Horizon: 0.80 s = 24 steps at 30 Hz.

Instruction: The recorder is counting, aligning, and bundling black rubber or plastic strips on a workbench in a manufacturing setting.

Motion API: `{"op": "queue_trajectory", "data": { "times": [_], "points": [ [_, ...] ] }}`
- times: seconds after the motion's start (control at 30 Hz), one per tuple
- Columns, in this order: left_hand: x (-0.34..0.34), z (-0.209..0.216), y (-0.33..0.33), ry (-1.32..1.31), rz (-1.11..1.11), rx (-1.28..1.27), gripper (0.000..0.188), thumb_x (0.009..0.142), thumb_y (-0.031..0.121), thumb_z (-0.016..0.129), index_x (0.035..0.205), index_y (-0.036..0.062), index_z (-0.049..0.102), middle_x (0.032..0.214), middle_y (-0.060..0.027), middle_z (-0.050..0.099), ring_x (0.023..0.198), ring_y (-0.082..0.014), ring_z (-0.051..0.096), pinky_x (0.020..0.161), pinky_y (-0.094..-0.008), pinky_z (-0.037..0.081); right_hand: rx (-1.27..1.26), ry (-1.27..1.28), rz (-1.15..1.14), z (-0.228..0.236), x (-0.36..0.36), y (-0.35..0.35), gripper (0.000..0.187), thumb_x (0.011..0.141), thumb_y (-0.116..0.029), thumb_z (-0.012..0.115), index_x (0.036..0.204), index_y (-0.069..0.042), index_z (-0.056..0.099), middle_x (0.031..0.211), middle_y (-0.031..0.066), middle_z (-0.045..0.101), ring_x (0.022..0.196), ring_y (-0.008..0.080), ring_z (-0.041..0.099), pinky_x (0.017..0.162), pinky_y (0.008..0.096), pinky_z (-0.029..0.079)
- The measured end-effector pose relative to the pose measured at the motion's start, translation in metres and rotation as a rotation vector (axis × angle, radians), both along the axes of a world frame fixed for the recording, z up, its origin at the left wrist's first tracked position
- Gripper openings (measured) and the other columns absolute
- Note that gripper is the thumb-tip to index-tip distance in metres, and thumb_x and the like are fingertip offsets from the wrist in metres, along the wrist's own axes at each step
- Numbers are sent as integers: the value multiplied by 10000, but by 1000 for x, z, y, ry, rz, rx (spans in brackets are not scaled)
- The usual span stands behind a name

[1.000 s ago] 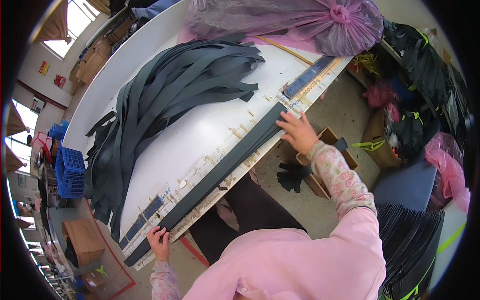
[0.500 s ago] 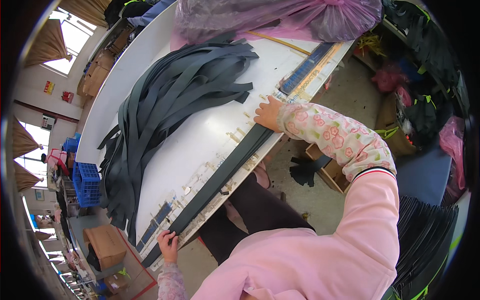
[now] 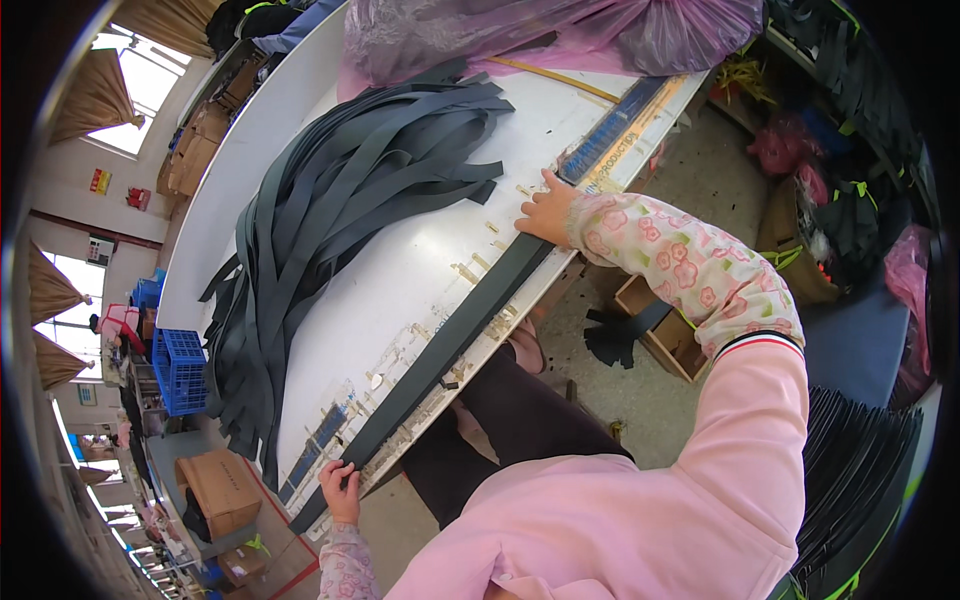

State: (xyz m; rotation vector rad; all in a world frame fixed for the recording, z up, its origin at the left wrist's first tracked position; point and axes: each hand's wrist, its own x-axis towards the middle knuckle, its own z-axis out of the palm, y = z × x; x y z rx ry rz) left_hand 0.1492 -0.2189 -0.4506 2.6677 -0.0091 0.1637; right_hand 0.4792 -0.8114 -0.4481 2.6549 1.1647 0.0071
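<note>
A dark grey-green flat fabric band (image 3: 430, 365), possibly several layers deep, lies straight along the near edge of the white counter (image 3: 365, 290), reaching down to its left corner. The left hand (image 3: 340, 488) has its fingers bent onto the band close to that corner; the right hand (image 3: 547, 213) lays its fingers, held together, over the far end. Whether either hand pinches or merely presses, the view does not show. The band should be light, limp and hard to damage; loose strips (image 3: 330, 195) heaped toward the far edge droop in soft curves. Layers could slide sideways, so both ends, taken across the full width, look the best hold.
</note>
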Motion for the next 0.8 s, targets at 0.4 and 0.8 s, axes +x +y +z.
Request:
{"op": "queue_trajectory", "data": {
  "times": [0.4, 0.8],
  "points": [
    [-2, -1, 1, -8, -12, 13, 169, 794, 46, 758, 947, 39, 687, 1128, -130, 603, 1072, -299, 548, 937, -373, 440, -99, -16, 25, 8, 9, -5, 122, 855, -181, 626, 976, -193, 631, 838, -49, 670, 1012, 175, 629, 970, 464, 377],
    [-5, -7, 7, -14, 15, 24, 145, 809, 53, 750, 944, 46, 698, 1128, -141, 611, 1103, -307, 554, 963, -385, 435, 576, 109, -219, -1, -102, 73, 864, 794, -635, 658, 1473, -147, 440, 1503, 144, 431, 1468, 338, 286, 1163, 647, 165]
  ]
}}
